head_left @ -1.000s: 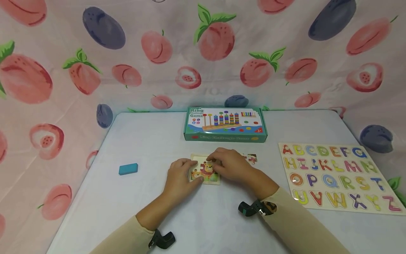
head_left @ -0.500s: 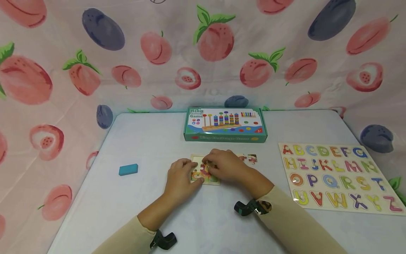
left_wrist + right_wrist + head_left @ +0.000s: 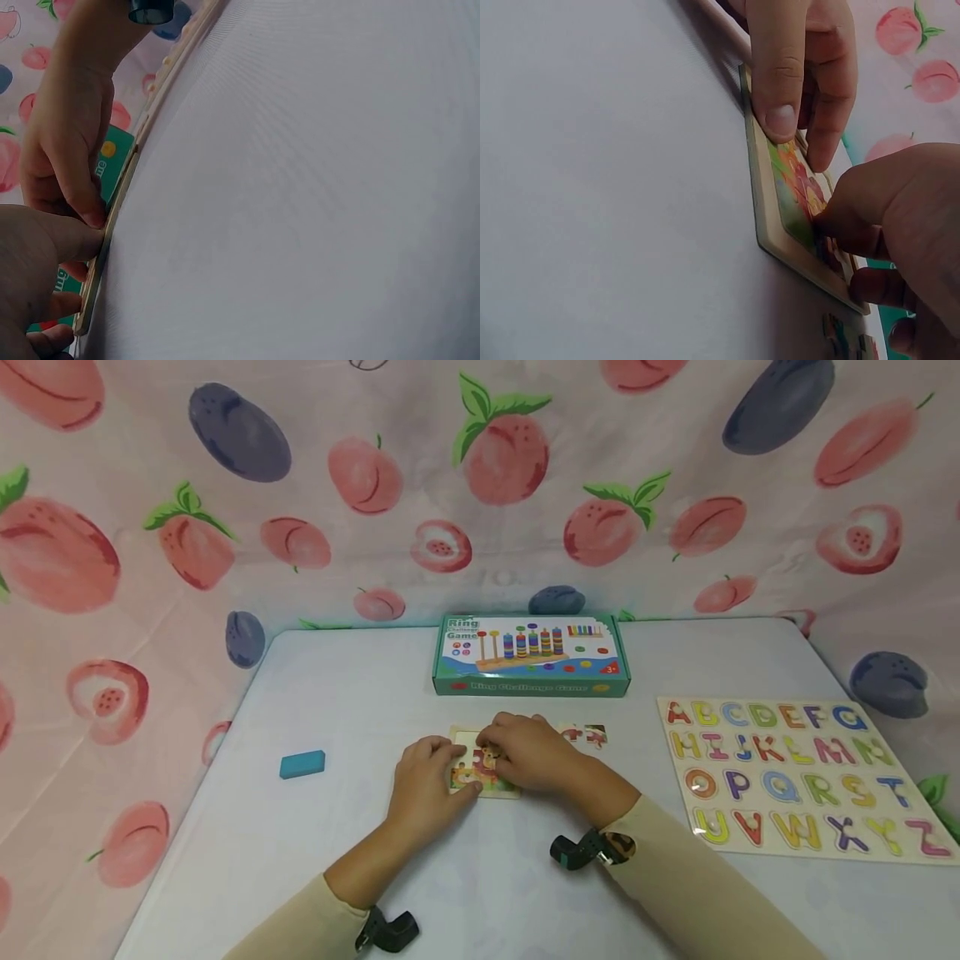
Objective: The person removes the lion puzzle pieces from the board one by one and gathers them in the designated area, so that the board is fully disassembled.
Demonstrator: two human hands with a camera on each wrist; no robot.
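Observation:
A small wooden jigsaw puzzle board [image 3: 504, 792] with a cartoon bear picture lies in the middle of the table. My left hand [image 3: 424, 785] holds its left side, the thumb [image 3: 778, 105] resting on the rim in the right wrist view. Over the board's upper right, my right hand [image 3: 536, 752] pinches a puzzle piece with thumb and fingertips, down on the picture; the fingers hide most of that piece. Loose puzzle pieces [image 3: 596, 735] lie just behind the right hand. In the left wrist view the board [image 3: 94, 289] shows edge-on between both hands.
A green ring game box [image 3: 531, 656] stands behind the board. To the right lies a large alphabet puzzle board [image 3: 802, 777]. A blue block [image 3: 302, 764] sits on the left. Peach-patterned cloth [image 3: 510, 527] hangs behind the white table [image 3: 337, 693].
My right hand has shifted slightly left over the puzzle board, uncovering more of the loose pieces behind it. The left hand stays in place on the board.

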